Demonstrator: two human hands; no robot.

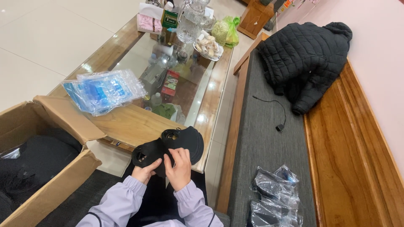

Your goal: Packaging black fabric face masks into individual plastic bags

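Both hands grip a black mask [168,147] at the table [134,124] edge: left hand [145,171] pinches its lower left side, right hand [180,168] presses fingers on its middle; a box [50,185] of dark goods sits at nine o'clock, bagged masks [275,197] on the bench [261,138] at three; clear blue packets [103,90] lie at eleven, a jacket [305,59] at one. The mask likely could slip off the edge if either grip loosens.

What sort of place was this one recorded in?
Probably a home living room used for packing: a glass-topped coffee table with a tissue box and snack plate, a cushioned wooden bench, and a cardboard box beside the seat.
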